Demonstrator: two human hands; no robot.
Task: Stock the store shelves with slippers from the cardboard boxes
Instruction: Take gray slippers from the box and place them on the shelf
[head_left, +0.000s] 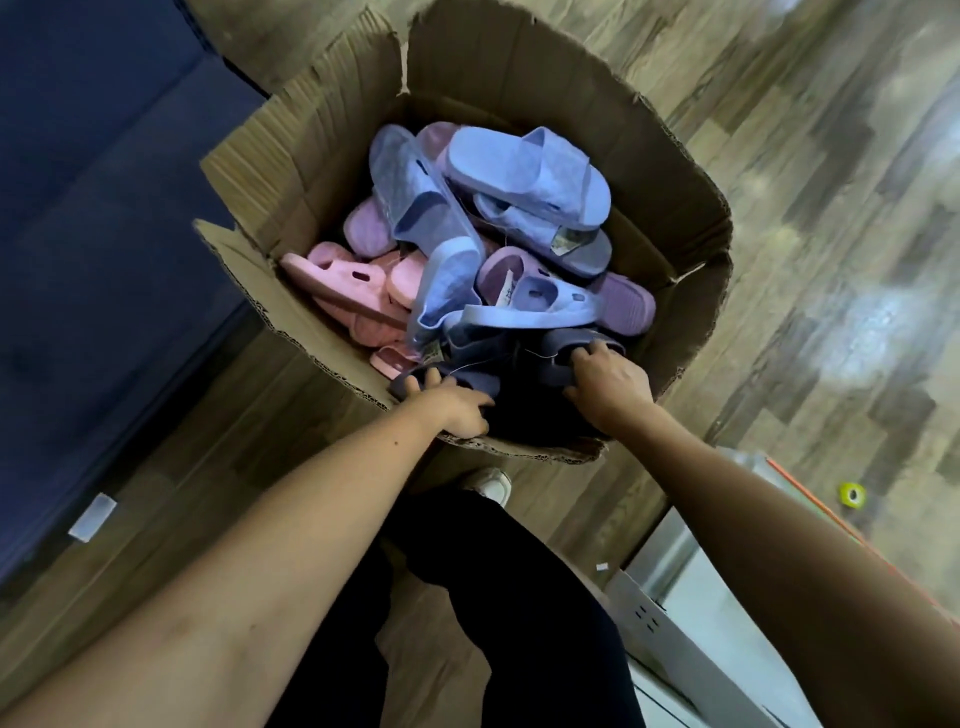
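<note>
A cardboard box (670, 171) of corrugated brown board stands open on the floor (779, 156), its flaps torn and ragged along the edges. It is heaped with moulded foam slippers lying at all angles: light blue slippers (524, 171) with a fine quilted texture and broad straps on top at the far side, smooth pink slippers (337, 280) with oval vent holes at the left, a purple slipper (626, 301) with a ribbed sole at the right, and dark navy slippers (478, 358) at the near edge. Some carry small paper tags on thin thread. The left hand (457, 405) reaches over the near rim, its grip closed on one navy slipper with the fingers curled over its edge; the right hand (608, 384) does the same with a second navy slipper just beside it, its fingers hooked round the strap. The floor is wood-grain planks in grey-brown tones with a glossy sheen. A dark blue surface (104, 208) fills the left side; what it is cannot be told. Below the box are black trousers (493, 597) and a white shoe (488, 483), which the near flap partly covers. A white metal shelf (675, 649) sits at the lower right, near a small yellow-green roll (852, 493), and a pale tag (93, 517) lies at the lower left.
</note>
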